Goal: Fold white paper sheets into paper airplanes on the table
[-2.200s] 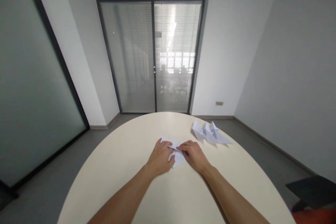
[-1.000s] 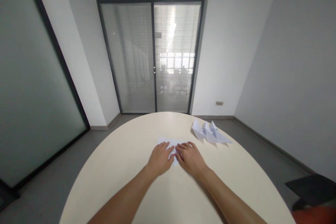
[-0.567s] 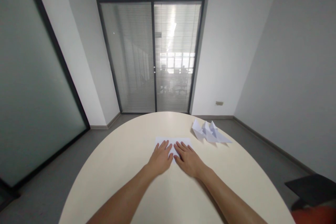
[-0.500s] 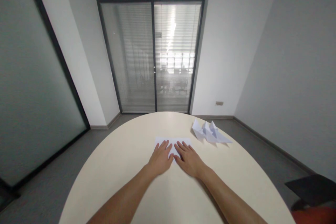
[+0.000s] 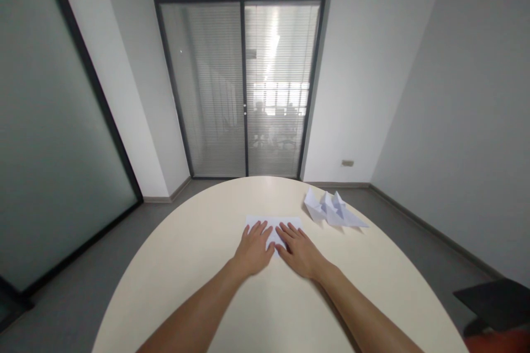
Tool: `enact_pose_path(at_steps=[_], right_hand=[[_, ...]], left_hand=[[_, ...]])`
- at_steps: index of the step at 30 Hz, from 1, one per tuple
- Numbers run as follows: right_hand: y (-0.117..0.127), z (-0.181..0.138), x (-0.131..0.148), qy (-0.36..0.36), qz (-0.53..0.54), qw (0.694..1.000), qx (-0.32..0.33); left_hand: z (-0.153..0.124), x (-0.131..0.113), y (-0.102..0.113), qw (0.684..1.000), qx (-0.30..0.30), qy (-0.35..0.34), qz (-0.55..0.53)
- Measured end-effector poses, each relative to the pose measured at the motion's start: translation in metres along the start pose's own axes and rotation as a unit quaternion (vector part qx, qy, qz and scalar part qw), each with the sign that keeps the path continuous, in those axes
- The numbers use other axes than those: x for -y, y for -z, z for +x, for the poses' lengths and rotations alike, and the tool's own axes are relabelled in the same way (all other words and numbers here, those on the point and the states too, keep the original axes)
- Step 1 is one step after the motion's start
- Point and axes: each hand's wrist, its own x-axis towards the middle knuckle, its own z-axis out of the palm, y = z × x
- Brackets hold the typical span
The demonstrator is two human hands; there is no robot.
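A white sheet of paper [image 5: 273, 220] lies flat on the round cream table [image 5: 199, 231] in front of me. My left hand [image 5: 254, 247] rests on its left part, palm down with the fingers stretched out. On the right part lies my right hand [image 5: 298, 248], also flat with spread fingers. The two thumbs point toward each other, close together near the sheet's lower middle. Both hands cover much of the paper, so its lower edge is mostly hidden. Folded white paper boats [image 5: 331, 210] stand in a cluster to the right, beyond my right hand.
The table's curved edge runs round the far side and both flanks. Past it are a glass door with blinds [image 5: 244, 88] and a wall socket [image 5: 347, 163]. A dark flat panel [image 5: 497, 300] with something red below it is at the lower right.
The view has shifted very slightly. Both hands stay in the same place on the paper, and the paper boats have not moved on the table.
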Motion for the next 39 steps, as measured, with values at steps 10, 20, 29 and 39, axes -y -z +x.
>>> enact_pose_path(at_steps=[10,20,29,39], right_hand=[[-0.0005,0.0013,-0.0007,-0.002,0.008,1.000,0.004],[0.0039,0.0001,0.0024,-0.012,0.006,0.999,0.030],[0.0037,-0.0031,0.0011,-0.012,0.015,0.999,0.027],[0.0031,-0.0052,-0.0036,-0.090,-0.029,0.995,0.023]], left_hand=[[0.0002,0.0019,-0.0036,1.000,0.009,-0.003,0.008],[0.0000,-0.0002,-0.0009,0.999,0.035,0.005,0.028],[-0.0017,-0.0030,-0.0017,0.998,0.047,0.016,0.040],[-0.0025,-0.0018,-0.0057,0.994,0.049,0.063,0.068]])
